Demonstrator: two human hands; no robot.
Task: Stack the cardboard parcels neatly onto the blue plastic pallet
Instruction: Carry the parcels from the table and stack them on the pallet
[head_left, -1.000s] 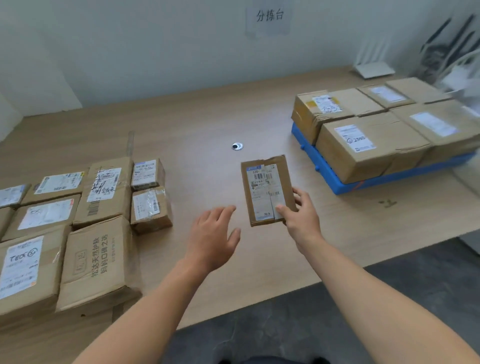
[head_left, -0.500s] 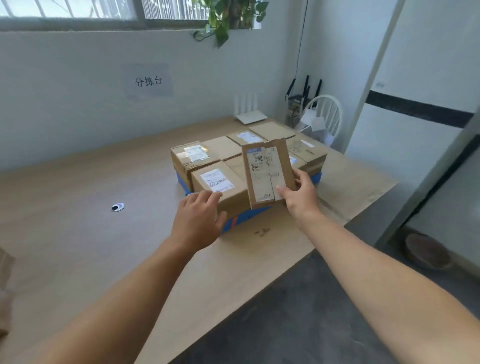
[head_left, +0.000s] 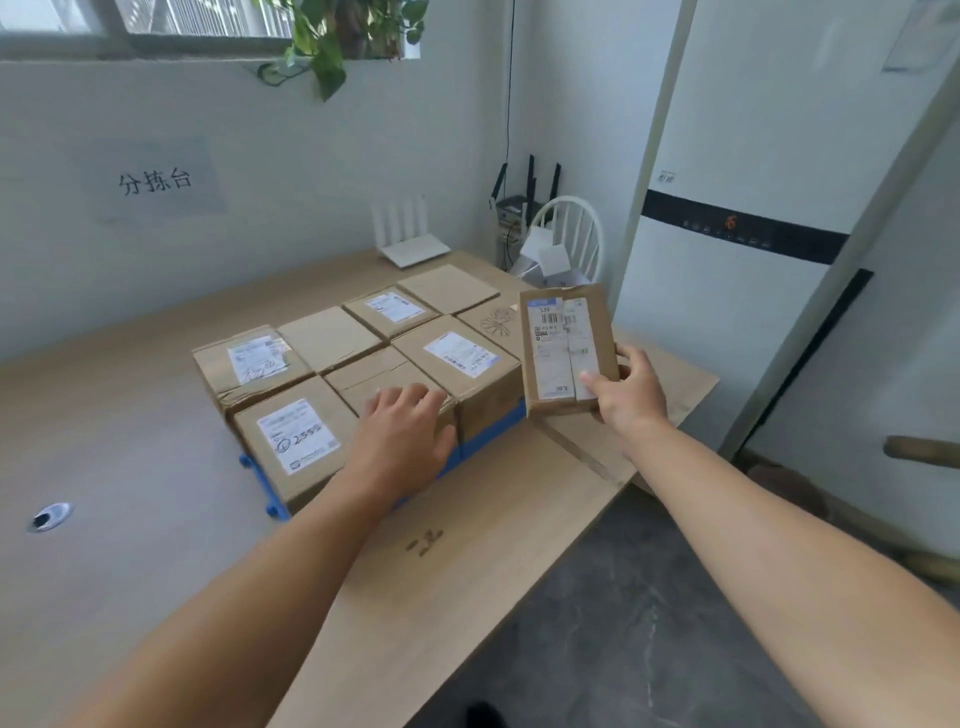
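My right hand (head_left: 631, 396) grips a flat cardboard parcel (head_left: 563, 347) with a white label by its lower right corner, held up just right of the pallet. The blue plastic pallet (head_left: 488, 429) shows only as a thin edge under several cardboard boxes packed in one layer. Nearest me sits a box marked 2599 (head_left: 295, 439). My left hand (head_left: 402, 439) hovers with relaxed fingers over the front middle box (head_left: 375, 378); whether it touches I cannot tell.
The wooden table (head_left: 156, 545) has a round cable hole (head_left: 49, 517) at the left. A white router (head_left: 410, 239) stands behind the boxes. A white chair (head_left: 571, 236) and a tall white appliance (head_left: 743, 234) are at the right, past the table edge.
My view swung right from the loose parcels to the pallet. My right hand carried the flat parcel to the pallet's right side; my left hand reached forward over the front boxes.
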